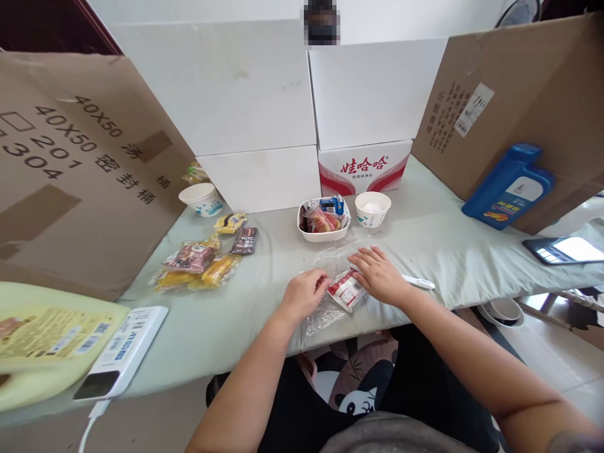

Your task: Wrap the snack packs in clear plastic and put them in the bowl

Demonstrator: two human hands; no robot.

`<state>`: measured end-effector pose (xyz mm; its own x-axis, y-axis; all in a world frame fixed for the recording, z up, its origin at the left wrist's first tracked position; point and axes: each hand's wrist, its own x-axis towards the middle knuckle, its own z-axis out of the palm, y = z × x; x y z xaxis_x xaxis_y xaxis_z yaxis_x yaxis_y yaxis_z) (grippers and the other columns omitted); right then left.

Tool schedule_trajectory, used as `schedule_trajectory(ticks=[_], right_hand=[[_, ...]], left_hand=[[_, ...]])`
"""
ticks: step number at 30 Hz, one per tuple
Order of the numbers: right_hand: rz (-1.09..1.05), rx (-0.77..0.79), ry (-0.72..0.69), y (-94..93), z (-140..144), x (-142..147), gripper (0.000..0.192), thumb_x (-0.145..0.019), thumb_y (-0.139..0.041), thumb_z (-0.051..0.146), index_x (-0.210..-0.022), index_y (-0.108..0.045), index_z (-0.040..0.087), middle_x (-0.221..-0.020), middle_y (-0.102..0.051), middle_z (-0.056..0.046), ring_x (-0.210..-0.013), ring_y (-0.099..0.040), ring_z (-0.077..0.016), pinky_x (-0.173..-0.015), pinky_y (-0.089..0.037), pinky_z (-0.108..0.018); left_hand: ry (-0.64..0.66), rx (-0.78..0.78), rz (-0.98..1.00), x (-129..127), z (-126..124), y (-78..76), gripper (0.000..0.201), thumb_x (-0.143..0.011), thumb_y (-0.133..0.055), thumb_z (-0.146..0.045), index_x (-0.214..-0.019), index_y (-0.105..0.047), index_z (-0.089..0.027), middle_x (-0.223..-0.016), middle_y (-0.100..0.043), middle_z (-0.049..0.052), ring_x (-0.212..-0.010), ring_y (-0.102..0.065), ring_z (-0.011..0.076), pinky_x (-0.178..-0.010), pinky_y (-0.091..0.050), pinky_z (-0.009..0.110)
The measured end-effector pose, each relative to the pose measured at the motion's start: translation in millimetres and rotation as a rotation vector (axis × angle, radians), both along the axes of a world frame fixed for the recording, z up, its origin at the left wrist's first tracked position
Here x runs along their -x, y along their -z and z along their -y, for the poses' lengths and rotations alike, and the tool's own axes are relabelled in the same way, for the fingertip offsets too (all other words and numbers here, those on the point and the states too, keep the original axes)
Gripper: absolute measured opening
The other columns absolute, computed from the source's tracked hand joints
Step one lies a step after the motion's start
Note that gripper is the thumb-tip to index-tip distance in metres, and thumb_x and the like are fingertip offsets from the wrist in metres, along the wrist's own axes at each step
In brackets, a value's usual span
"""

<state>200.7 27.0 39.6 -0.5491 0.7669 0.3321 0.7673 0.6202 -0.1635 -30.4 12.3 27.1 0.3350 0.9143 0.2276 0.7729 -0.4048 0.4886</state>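
A red-and-white packet (346, 292) lies on the cloth-covered table in front of me, with a crinkled clear plastic bag (325, 319) around or under it. My left hand (306, 293) is at the packet's left side, its fingers curled together on the edge of the clear bag. Flat across the packet's right side rests my right hand (381, 275), fingers stretched out and partly covering it. A slim white tool (419, 282) sticks out from behind my right wrist; its other end is hidden. Just beyond my hands stands a white bowl (324, 237) of wrapped snacks.
A paper cup (372, 217) with white contents stands right of the bowl; another paper cup (204, 204) is at left. Wrapped snacks (191, 261) lie at left. Cardboard boxes (70, 176) wall the table. A blue bottle (509, 185), phone (561, 250) and power strip (127, 346) sit at the sides.
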Motion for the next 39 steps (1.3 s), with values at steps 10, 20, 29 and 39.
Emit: schedule_trajectory(ticks=[10,20,29,39], right_hand=[[0.020,0.403,-0.414,-32.9,37,-53,0.035,-0.091,-0.055,0.048,-0.072,-0.068,0.021,-0.071,-0.064,-0.003,-0.078,-0.059,-0.0177,-0.084,-0.042,-0.034],[-0.104,0.282,-0.215,-25.4,19,-28,0.024,-0.091,-0.051,0.022,-0.112,-0.063,0.019,-0.113,-0.063,-0.011,-0.108,-0.056,-0.0233,-0.093,-0.044,-0.039],[0.161,0.386,-0.304,-15.6,-5,-8,0.059,-0.071,-0.073,0.024,-0.127,-0.056,0.015,-0.115,-0.061,-0.014,-0.109,-0.052,-0.0295,-0.096,-0.041,-0.046],[-0.168,-0.061,-0.027,-52.9,-73,27,0.043,-0.080,-0.057,0.014,-0.123,-0.052,0.018,-0.115,-0.053,-0.012,-0.107,-0.048,-0.0277,-0.090,-0.042,-0.041]], left_hand=[[0.007,0.110,-0.100,6,-7,2.9,0.016,-0.089,-0.054,-0.021,-0.097,-0.067,-0.020,-0.102,-0.068,0.005,-0.101,-0.058,0.0217,-0.091,-0.047,0.036],[0.093,0.065,-0.113,-16,13,-9.3,0.046,-0.073,-0.077,-0.042,-0.111,-0.061,-0.021,-0.110,-0.063,0.006,-0.107,-0.054,0.0258,-0.093,-0.045,0.040],[0.114,0.172,-0.141,-15,12,-6.2,0.072,-0.057,-0.086,-0.039,-0.120,-0.056,-0.021,-0.116,-0.058,0.007,-0.112,-0.051,0.0284,-0.097,-0.043,0.042],[0.125,0.168,-0.155,-12,9,0.9,0.085,-0.055,-0.087,-0.044,-0.128,-0.051,-0.019,-0.122,-0.056,0.010,-0.116,-0.047,0.0317,-0.102,-0.040,0.044]])
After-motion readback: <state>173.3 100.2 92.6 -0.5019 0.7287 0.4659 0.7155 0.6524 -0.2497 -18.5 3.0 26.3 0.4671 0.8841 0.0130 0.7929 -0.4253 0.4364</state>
